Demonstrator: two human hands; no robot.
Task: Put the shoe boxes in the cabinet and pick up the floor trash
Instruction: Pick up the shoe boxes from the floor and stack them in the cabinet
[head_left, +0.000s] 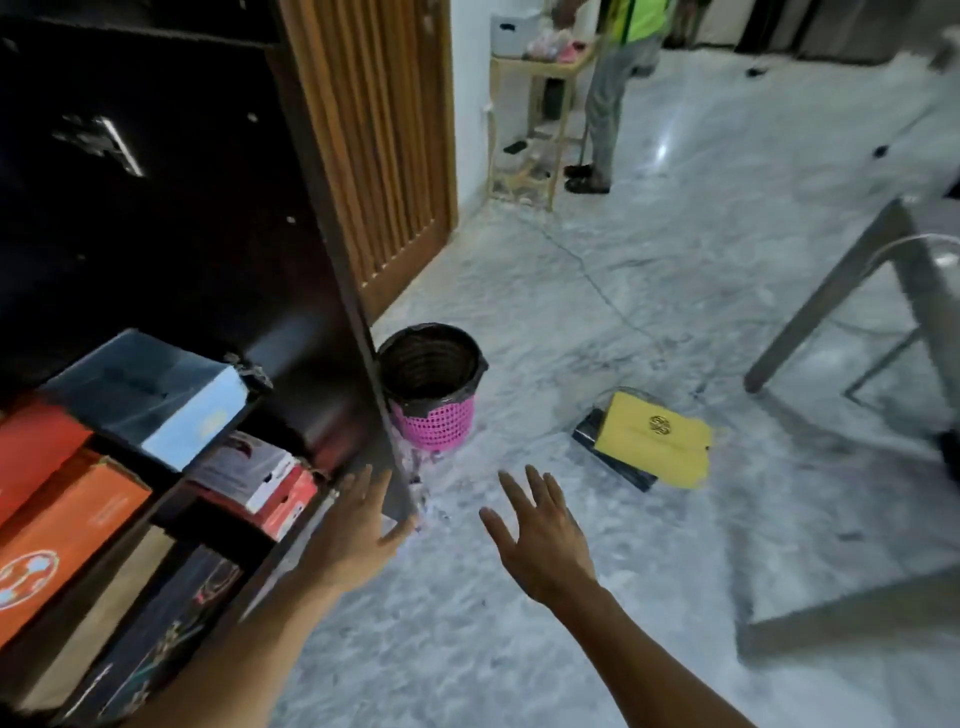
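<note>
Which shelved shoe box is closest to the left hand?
The white-and-red box, just beside the left hand; the orange boxes and the blue box sit farther left.

Pale grey-veined marble floor (649, 260) runs across the room, glossy, with a bright glare spot (662, 150) far off. A slatted brown wooden door (379, 140) meets a white wall (470, 104). A light wooden rack (535, 119) stands against that wall. A grey table (831, 291) stands to the right.

Orange, blue, red shoe boxes (67, 525) in dark cabinet (322, 312); yellow package (657, 441) flat on floor (519, 649).
</note>
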